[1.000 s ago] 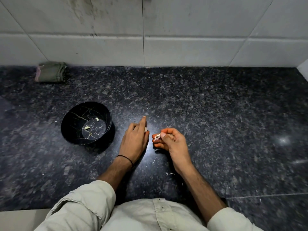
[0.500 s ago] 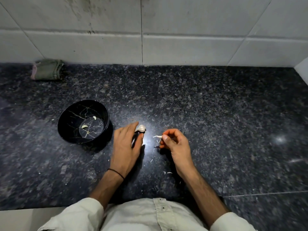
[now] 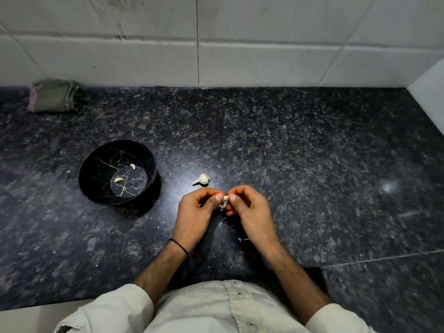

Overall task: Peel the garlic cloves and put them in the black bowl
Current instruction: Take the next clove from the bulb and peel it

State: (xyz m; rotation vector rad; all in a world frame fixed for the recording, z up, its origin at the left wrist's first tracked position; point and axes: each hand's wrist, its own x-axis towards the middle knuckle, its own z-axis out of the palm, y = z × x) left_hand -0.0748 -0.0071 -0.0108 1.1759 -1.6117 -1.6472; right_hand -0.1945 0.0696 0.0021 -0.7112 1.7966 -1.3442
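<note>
My left hand (image 3: 195,212) and my right hand (image 3: 249,207) meet over the dark granite counter and pinch one small garlic clove (image 3: 225,197) between their thumbs and fingertips. Thin white skin hangs from the clove. A small garlic bulb piece (image 3: 202,179) lies on the counter just beyond my hands. The black bowl (image 3: 96,188) with gold veins stands to the left, holding two peeled cloves (image 3: 118,180).
A folded green cloth (image 3: 54,96) lies at the back left against the tiled wall (image 3: 216,56). Bits of garlic skin (image 3: 240,239) are scattered on the counter near my wrists. A side wall (image 3: 430,92) closes the right end.
My left hand let go of the garlic bulb piece, which now lies on the counter, and came right to join my right hand on the clove.
</note>
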